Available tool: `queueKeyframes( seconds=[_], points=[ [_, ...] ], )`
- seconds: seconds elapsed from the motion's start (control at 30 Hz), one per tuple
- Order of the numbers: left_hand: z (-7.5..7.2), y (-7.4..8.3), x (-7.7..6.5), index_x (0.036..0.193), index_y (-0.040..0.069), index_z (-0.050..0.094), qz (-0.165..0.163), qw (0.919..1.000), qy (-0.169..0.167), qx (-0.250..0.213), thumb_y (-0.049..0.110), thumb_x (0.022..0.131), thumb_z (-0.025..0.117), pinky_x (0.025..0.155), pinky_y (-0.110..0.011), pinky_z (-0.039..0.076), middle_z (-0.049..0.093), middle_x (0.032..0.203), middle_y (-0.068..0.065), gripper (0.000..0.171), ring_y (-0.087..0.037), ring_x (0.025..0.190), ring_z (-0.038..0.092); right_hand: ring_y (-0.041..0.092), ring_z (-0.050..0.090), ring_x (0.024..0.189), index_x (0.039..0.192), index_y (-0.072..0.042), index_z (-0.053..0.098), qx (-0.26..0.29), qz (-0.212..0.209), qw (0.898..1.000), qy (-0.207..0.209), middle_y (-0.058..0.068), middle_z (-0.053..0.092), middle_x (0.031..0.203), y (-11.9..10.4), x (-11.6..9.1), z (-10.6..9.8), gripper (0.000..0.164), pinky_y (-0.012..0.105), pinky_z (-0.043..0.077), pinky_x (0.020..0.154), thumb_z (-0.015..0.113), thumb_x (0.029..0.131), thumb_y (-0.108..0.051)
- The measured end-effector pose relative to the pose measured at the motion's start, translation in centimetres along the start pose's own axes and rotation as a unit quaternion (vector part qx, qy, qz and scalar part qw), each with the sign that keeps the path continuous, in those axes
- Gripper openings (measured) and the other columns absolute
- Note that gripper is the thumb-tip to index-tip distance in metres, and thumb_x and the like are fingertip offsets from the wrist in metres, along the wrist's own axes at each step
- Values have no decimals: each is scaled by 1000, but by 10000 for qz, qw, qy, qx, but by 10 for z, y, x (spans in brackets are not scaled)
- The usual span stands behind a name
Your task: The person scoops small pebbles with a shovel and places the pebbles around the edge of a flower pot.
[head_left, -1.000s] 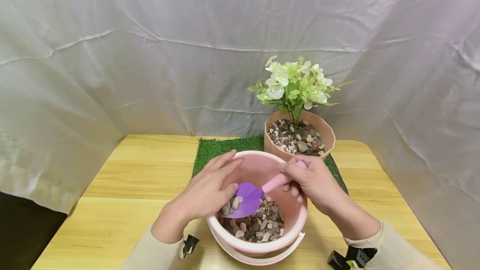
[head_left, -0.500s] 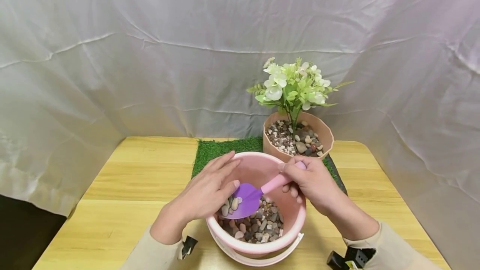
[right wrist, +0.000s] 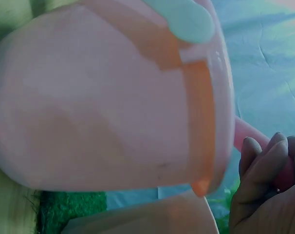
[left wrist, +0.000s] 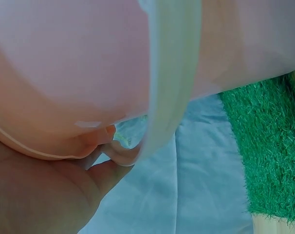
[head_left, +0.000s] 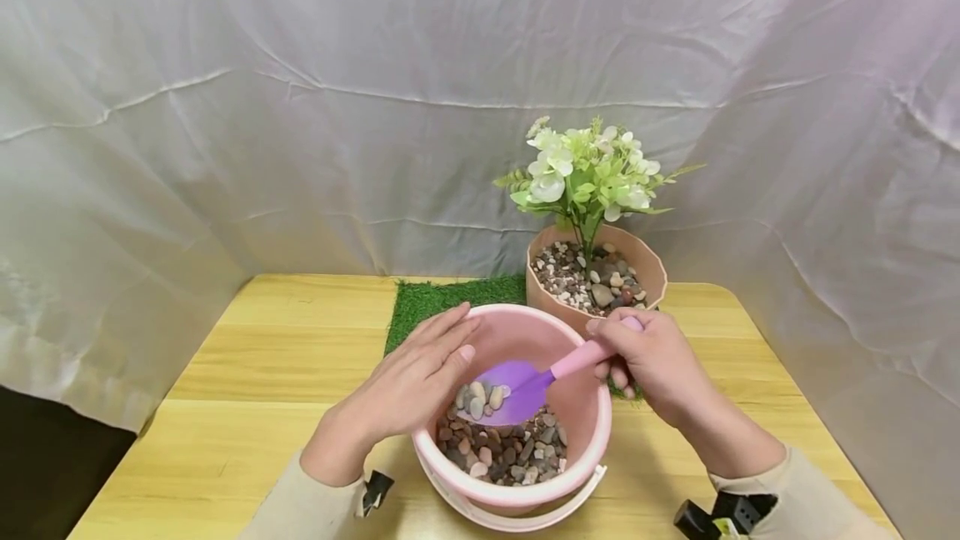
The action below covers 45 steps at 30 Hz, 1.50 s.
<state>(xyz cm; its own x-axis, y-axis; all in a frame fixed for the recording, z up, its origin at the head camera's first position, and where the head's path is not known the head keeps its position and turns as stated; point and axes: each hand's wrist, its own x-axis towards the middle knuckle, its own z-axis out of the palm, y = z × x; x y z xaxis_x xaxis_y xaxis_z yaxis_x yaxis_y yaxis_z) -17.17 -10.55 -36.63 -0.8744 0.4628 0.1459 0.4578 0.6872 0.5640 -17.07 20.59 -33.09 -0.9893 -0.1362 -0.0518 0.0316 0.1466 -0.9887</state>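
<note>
My right hand (head_left: pixel 651 357) grips the pink handle of a toy shovel (head_left: pixel 525 397), holding its purple blade inside the pink bucket (head_left: pixel 517 493). Several smooth pebbles (head_left: pixel 477 398) lie on the blade's left end, above more pebbles in the bucket. My left hand (head_left: pixel 408 386) rests on the bucket's left rim, its fingers stretched forward and its thumb over the inside. In the left wrist view, the left hand (left wrist: pixel 55 195) touches the rim beside the bucket's handle (left wrist: pixel 174 73). The right wrist view shows the curled right hand (right wrist: pixel 269 185) beyond the bucket's outer wall.
Behind the bucket stands a peach flowerpot (head_left: pixel 551 294) with pebbles and a white-flowered plant (head_left: pixel 588 173). A green turf mat (head_left: pixel 450 294) lies on the wooden table (head_left: pixel 277 357). Grey cloth (head_left: pixel 420 107) hangs around the table.
My right hand has moved right and slightly up, drawing the shovel away from the left hand; more pebbles on its blade now show. My left hand and the bucket have hardly moved.
</note>
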Motion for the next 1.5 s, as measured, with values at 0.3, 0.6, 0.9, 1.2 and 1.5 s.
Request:
queueKeyframes(
  seconds=[0.3, 0.6, 0.9, 1.2, 1.5],
  points=[
    [1, 4, 0, 165, 12, 37, 20, 9984, -47, 560, 33, 109, 49, 132, -53, 19, 18, 177, -1, 61, -30, 163, 20, 5, 52, 41, 90, -9, 80, 732, -57, 9962, 467, 2, 72, 62, -29, 0, -52, 20, 19, 43, 34, 68, 103, -17],
    [1, 4, 1, 164, 9, 38, 104, 9979, -54, 641, 30, 106, 52, 133, -52, 20, 20, 177, -4, 63, -31, 162, 21, 8, 54, 40, 83, -10, 82, 1221, -180, 9810, 1499, 6, 71, 57, -51, 19, -127, 21, 19, 43, 35, 71, 101, -15],
    [0, 3, 1, 164, 8, 38, 149, 9977, -58, 656, 29, 106, 53, 133, -53, 19, 20, 176, -5, 63, -33, 162, 22, 8, 60, 47, 71, -16, 74, -1234, -138, 9650, 2312, -3, 72, 59, -48, 32, -165, 31, 21, 52, 45, 66, 100, -23],
    [0, 4, 2, 163, 8, 39, 227, 9975, 4, 668, 32, 104, 55, 131, -56, 22, 22, 176, -6, 65, -34, 162, 23, 14, 66, 50, 85, -13, 75, -3451, -406, 8997, 2640, -10, 71, 59, -60, 26, -162, 29, 26, 53, 49, 61, 97, -35],
    [1, 5, 1, 163, 9, 39, 89, 9980, -21, 623, 34, 104, 57, 131, -56, 21, 21, 177, -4, 67, -32, 162, 22, 10, 64, 48, 93, -10, 75, -4055, -679, 8674, 2802, -13, 70, 58, -64, 20, -150, 33, 28, 47, 48, 57, 97, -37]
  ],
)
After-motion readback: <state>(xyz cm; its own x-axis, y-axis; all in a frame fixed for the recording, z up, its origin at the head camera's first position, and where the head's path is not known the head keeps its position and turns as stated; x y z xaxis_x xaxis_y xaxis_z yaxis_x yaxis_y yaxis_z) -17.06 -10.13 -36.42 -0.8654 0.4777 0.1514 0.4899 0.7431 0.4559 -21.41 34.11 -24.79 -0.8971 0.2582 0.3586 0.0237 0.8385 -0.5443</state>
